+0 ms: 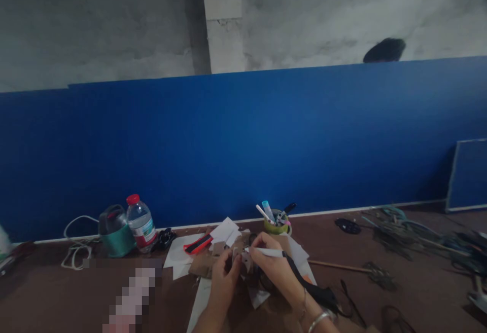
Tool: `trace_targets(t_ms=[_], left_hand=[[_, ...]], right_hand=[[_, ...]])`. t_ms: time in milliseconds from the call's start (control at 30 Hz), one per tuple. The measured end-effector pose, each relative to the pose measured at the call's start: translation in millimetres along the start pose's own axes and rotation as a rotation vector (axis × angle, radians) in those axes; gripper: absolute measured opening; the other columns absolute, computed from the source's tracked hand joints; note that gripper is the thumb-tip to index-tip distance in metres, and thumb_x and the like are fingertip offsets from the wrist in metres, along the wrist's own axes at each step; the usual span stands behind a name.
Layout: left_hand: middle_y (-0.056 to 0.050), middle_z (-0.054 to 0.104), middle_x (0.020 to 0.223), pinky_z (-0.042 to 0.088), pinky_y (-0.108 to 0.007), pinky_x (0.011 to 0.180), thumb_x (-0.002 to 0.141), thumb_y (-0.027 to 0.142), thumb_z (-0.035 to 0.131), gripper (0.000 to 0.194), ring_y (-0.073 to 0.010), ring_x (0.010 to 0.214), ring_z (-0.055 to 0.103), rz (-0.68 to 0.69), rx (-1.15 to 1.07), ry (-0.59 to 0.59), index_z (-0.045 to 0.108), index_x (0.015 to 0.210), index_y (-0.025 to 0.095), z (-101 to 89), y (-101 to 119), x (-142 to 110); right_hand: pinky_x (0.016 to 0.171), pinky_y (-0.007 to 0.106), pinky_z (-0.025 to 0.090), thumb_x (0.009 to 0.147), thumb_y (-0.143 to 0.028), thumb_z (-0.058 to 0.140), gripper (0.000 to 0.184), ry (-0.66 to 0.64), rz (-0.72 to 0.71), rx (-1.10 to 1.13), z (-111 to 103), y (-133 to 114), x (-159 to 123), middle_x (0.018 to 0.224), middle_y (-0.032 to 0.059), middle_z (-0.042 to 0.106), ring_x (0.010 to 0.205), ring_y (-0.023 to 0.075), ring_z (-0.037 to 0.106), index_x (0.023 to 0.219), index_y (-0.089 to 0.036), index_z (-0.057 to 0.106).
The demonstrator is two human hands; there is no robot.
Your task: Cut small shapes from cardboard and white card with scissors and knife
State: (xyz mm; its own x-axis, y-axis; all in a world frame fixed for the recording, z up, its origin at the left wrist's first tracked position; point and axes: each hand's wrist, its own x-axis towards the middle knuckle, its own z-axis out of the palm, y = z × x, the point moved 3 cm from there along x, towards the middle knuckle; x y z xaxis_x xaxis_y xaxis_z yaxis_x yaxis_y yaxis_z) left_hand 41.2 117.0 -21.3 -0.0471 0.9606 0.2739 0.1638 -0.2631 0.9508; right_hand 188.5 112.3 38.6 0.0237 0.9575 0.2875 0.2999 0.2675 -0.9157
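Left hand (224, 268) pinches a small pale piece (245, 259) — right hand (269, 261), fingers curled tight, grips a white pen-like tool (272, 252)

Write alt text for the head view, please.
A person's left hand holds a small pale piece, the right hand a white pen-like object, above papers on a brown table. Beyond stand a red-capped bottle and a pen holder, before a blue partition.

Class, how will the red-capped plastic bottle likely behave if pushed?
The red-capped plastic bottle would probably tip if pushed high, being taller than wide. Once down, its rounded sides might let it roll.
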Motion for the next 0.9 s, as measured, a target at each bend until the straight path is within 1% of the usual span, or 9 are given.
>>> trace_targets(t_ms=[167, 400, 533, 667, 800, 900], left_hand=[[-0.005, 0.069, 0.072, 0.046, -0.029, 0.063, 0.078, 0.051, 0.057, 0.037, -0.0221, 0.07, 0.061, -0.007, -0.014, -0.004, 0.067, 0.083, 0.015, -0.8, 1.8, -0.6], [-0.004, 0.067, 0.07, 0.045, -0.028, 0.063, 0.077, 0.052, 0.057, 0.037, -0.0219, 0.07, 0.06, -0.009, 0.0, 0.017, 0.065, 0.076, 0.015, -0.2, -2.8, 0.7], [-0.004, 0.067, 0.07, 0.045, -0.027, 0.063, 0.077, 0.052, 0.057, 0.036, -0.0209, 0.068, 0.06, -0.007, -0.032, -0.005, 0.065, 0.078, 0.016, 0.8, -4.6, 0.4], [-0.003, 0.065, 0.065, 0.044, -0.027, 0.06, 0.078, 0.052, 0.055, 0.037, -0.0191, 0.063, 0.057, -0.014, -0.036, -0.024, 0.063, 0.076, 0.016, 1.7, -6.0, 0.5], [-0.003, 0.065, 0.067, 0.044, -0.027, 0.06, 0.076, 0.054, 0.057, 0.039, -0.0196, 0.064, 0.058, -0.002, -0.028, -0.007, 0.064, 0.076, 0.016, 1.2, -3.4, 0.4], [-0.003, 0.065, 0.067, 0.044, -0.027, 0.061, 0.076, 0.055, 0.057, 0.04, -0.0198, 0.065, 0.058, -0.007, -0.029, -0.004, 0.066, 0.076, 0.016, 0.6, -0.6, -0.2]], right_hand=[[0.052, 0.022, 0.035, 0.066, -0.018, 0.05, 0.005, -0.001, 0.006, -0.031, 1.0, 3.3, 0.8, 0.055, -0.0048, 0.048, 0.054, 0.0118, 0.045, 0.061, -0.02, 0.049], [0.051, 0.022, 0.036, 0.068, -0.02, 0.05, 0.007, 0.02, 0.013, -0.036, 1.3, 2.2, 1.0, 0.055, -0.0044, 0.049, 0.054, 0.0122, 0.046, 0.061, -0.019, 0.049], [0.052, 0.022, 0.036, 0.067, -0.02, 0.05, 0.007, 0.02, 0.017, -0.048, 2.1, 5.2, 2.1, 0.054, -0.0049, 0.049, 0.054, 0.012, 0.046, 0.06, -0.02, 0.048], [0.05, 0.021, 0.034, 0.065, -0.017, 0.049, 0.007, 0.017, 0.029, -0.052, 2.7, 6.6, 1.9, 0.051, -0.0061, 0.046, 0.051, 0.0106, 0.044, 0.059, -0.02, 0.046], [0.049, 0.02, 0.033, 0.063, -0.015, 0.05, 0.007, 0.037, 0.026, -0.054, 0.9, 3.5, 0.8, 0.051, -0.006, 0.046, 0.051, 0.0101, 0.043, 0.058, -0.02, 0.047], [0.05, 0.021, 0.034, 0.065, -0.018, 0.05, 0.007, 0.022, 0.013, -0.036, 0.7, 1.5, 0.4, 0.053, -0.0052, 0.048, 0.053, 0.0111, 0.046, 0.059, -0.02, 0.047]])
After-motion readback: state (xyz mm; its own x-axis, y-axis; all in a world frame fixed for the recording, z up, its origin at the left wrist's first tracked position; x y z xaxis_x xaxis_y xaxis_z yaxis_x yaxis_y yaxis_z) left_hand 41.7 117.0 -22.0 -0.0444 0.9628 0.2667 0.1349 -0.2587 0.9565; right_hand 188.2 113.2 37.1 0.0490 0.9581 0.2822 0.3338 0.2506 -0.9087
